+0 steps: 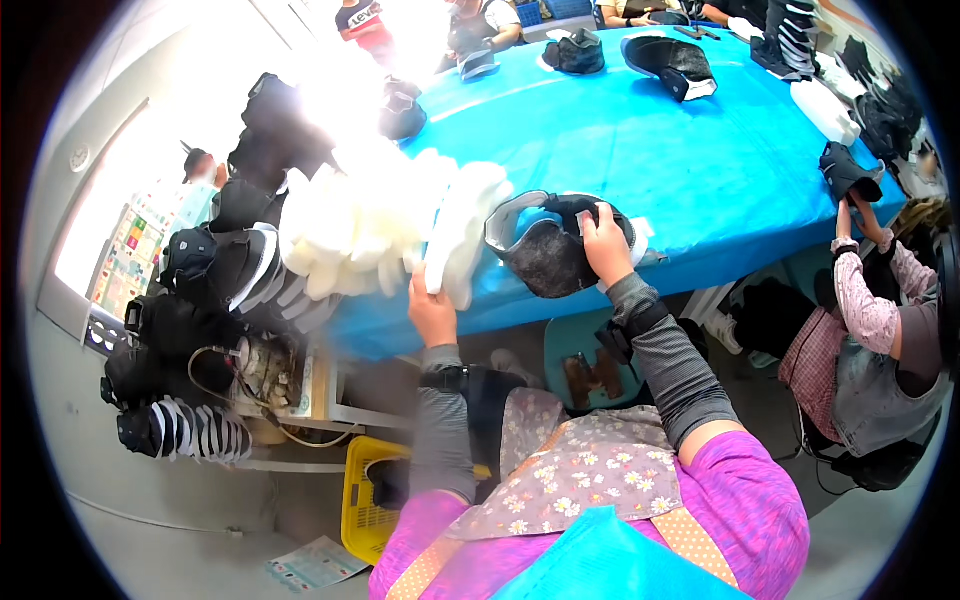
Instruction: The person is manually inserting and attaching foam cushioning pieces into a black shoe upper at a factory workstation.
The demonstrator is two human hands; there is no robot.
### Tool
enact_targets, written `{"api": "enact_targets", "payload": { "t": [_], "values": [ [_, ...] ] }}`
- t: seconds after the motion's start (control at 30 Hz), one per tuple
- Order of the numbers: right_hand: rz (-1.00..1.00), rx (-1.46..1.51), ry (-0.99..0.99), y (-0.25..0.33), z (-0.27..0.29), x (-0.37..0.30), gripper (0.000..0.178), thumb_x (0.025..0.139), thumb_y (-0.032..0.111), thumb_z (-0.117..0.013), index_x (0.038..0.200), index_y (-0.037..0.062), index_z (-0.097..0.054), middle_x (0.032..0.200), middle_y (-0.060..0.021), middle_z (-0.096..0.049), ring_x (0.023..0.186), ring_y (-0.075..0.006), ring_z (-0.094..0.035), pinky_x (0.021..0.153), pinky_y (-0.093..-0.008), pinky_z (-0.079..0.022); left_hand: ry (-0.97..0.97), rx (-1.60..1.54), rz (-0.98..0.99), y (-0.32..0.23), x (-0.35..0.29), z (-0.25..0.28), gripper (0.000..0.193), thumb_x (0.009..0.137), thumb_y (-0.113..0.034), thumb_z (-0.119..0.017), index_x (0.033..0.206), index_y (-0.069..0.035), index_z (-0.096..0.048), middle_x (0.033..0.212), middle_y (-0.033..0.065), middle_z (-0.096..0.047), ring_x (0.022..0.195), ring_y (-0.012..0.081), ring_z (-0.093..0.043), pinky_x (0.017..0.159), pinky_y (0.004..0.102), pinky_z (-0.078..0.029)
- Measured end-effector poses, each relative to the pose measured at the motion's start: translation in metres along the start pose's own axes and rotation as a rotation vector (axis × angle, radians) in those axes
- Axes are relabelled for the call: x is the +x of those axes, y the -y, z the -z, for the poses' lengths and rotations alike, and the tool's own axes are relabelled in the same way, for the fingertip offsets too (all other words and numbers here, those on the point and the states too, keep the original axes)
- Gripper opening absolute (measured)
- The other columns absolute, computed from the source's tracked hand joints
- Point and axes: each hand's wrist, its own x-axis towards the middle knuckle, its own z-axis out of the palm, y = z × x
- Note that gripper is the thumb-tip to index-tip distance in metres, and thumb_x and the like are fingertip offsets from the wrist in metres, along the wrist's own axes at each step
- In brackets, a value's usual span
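My right hand (607,248) is closed on the rim of a black shoe upper (551,262), a hollow, curved piece with grey lining. The upper is tilted at the near edge of the blue-covered table (600,150). To its left, my left hand (432,312) pinches the lower end of a white, sole-shaped piece (441,235). That piece leans against a heap of similar white pieces (350,225) at the table's left corner. The fingertips of my left hand are partly hidden by the white piece.
More black uppers (672,66) lie across the far table. Black stacks (215,265) crowd the left side. A yellow basket (365,500) and a teal stool (570,360) are below. At right, a co-worker's hands (862,218) hold a black upper (848,172); other people sit opposite.
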Motion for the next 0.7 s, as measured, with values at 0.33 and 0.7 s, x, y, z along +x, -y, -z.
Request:
{"api": "enact_targets", "payload": {
  "t": [0.33, 0.7],
  "values": [
    [0.013, 0.028, 0.027, 0.008, 0.004, -0.002, 0.039, 0.101, 0.031, -0.053, 0.126, 0.0017, -0.048, 0.104, -0.0313, -0.066, 0.098, -0.0504, -0.062, 0.081, -0.0542, -0.049, 0.045, -0.563, 0.341, 0.0, 0.009, -0.001, 0.052, 0.108, -0.031, -0.047, 0.135, 0.013, -0.044, 0.115, 0.0213, -0.066, 0.105, 0.028, -0.07, 0.09, 0.0358, -0.057],
    [1.044, -0.389, 0.337, 0.152, -0.057, -0.019, 0.03, 0.084, 0.015, -0.063, 0.114, 0.0089, -0.063, 0.118, -0.0119, -0.065, 0.116, -0.0285, -0.06, 0.108, -0.0502, -0.039, 0.203, 0.214, 0.079, -0.027, 0.004, 0.002, 0.046, 0.096, -0.037, -0.058, 0.137, -0.017, -0.048, 0.095, 0.0214, -0.071, 0.085, 0.0461, -0.066, 0.068, 0.0537, -0.051]
  ]
}}
